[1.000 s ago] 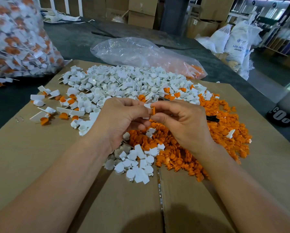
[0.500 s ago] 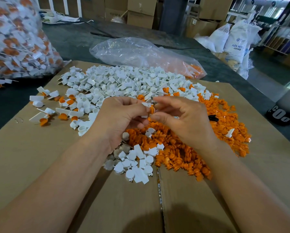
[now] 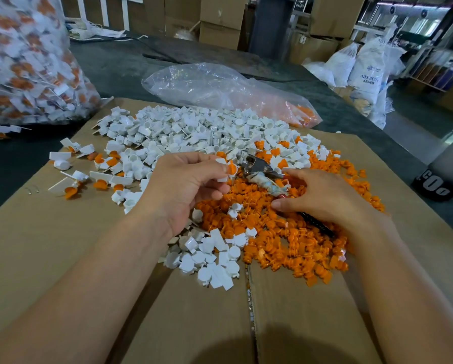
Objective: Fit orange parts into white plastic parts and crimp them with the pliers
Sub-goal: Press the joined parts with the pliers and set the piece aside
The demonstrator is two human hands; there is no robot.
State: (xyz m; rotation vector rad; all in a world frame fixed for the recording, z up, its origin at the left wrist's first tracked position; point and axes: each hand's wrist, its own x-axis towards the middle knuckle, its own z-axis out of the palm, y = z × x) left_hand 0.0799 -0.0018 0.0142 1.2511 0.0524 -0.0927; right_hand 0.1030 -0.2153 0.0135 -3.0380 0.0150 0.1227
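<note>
My left hand (image 3: 186,187) pinches a white plastic part with an orange part fitted in it (image 3: 229,169) between thumb and fingertips. My right hand (image 3: 325,198) lies over the pliers (image 3: 259,170) on the orange pile, fingers and thumb curled round the handles. The metal jaws point left toward the held part, a short gap away. A black handle end (image 3: 317,224) sticks out below my palm. A heap of loose orange parts (image 3: 285,240) lies under my right hand. A large heap of white parts (image 3: 193,132) spreads behind both hands.
Everything lies on flattened cardboard (image 3: 62,245). Several assembled white-and-orange pieces (image 3: 99,179) lie at the left. A full bag of finished pieces (image 3: 23,61) stands at the far left, and a nearly empty clear bag (image 3: 220,90) lies behind. More white parts (image 3: 209,258) lie close in front.
My right hand has left the held part and dropped right onto the pliers. My left hand keeps the white part, with the orange part now seated in it.
</note>
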